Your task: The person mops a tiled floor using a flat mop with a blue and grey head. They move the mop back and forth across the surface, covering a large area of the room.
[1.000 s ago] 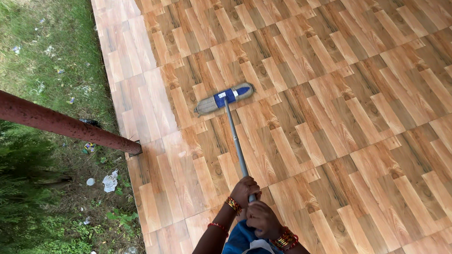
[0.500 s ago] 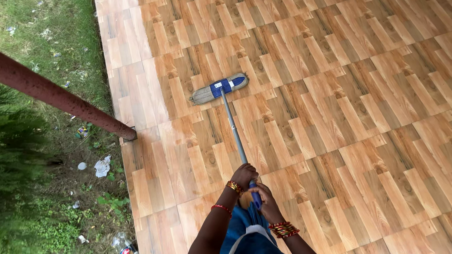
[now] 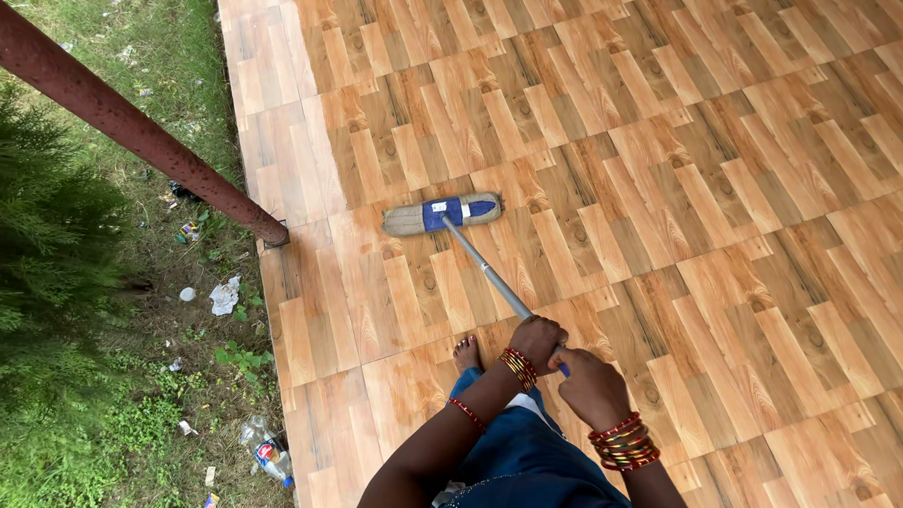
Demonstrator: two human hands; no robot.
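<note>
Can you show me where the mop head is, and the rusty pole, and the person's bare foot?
mop head [image 3: 442,214], head view, on its blue middle band.
rusty pole [image 3: 127,120], head view, midway along the shaft.
bare foot [image 3: 465,355], head view, just behind the toes.

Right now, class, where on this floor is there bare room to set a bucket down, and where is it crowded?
Bare tile floor spreads right of the mop handle and beyond the mop head. It is crowded near the bottom edge, where the left hand, right hand and foot meet, and at the rusty pole base.
</note>
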